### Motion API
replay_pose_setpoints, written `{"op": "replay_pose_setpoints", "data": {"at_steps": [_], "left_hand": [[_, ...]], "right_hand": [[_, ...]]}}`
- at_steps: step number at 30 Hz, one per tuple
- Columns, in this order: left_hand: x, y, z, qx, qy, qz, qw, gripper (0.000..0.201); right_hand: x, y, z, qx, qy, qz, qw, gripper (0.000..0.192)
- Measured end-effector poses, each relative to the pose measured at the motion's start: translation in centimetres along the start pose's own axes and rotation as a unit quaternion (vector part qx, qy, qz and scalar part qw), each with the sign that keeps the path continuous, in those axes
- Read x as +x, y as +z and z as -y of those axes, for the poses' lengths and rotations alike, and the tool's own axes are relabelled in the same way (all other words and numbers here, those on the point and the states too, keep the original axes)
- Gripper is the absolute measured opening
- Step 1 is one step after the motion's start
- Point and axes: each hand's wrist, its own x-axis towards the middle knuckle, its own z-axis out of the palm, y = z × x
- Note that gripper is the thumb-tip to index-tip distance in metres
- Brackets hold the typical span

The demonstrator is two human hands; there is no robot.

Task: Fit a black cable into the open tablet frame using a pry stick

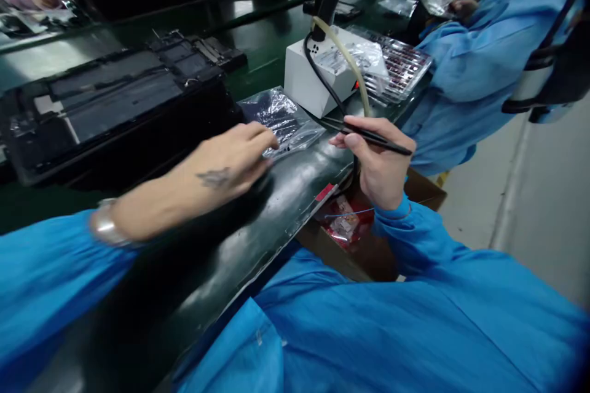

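Note:
My left hand (230, 159) reaches over the dark workbench (258, 221), its fingertips resting on a clear plastic bag (281, 120) of small dark parts. My right hand (380, 163) grips black tweezers (369, 134), tips pointing left toward the bag. Both arms wear blue sleeves, and a metal watch (105, 226) sits on my left wrist.
A large black tray-like assembly (106, 101) lies left of the bag. Behind the bag stands a white box (318, 70) with a black cable and a yellowish hose. A clear tray of small parts (401, 64) lies beyond. A co-worker in blue (479, 61) sits at right. A cardboard box (364, 239) is under the bench edge.

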Motion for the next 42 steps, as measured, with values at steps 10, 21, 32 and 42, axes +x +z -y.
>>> {"op": "replay_pose_setpoints", "data": {"at_steps": [10,21,32,42], "left_hand": [[3.9,8.1,0.9,0.016,-0.118,-0.021,0.993,0.008],[3.9,7.8,0.6,0.063,-0.12,-0.013,0.991,0.017],[4.3,7.1,0.9,0.097,-0.142,-0.064,0.983,0.023],[4.8,7.4,1.6,0.052,-0.056,-0.03,0.997,0.027]], "right_hand": [[1.1,1.1,-2.3,-0.129,-0.006,0.118,0.985,0.016],[1.6,2.0,-3.6,-0.314,-0.295,0.302,0.85,0.03],[2.4,2.1,-3.6,-0.399,-0.196,0.409,0.797,0.04],[5.0,4.8,-5.0,-0.452,-0.094,0.425,0.779,0.043]]}}
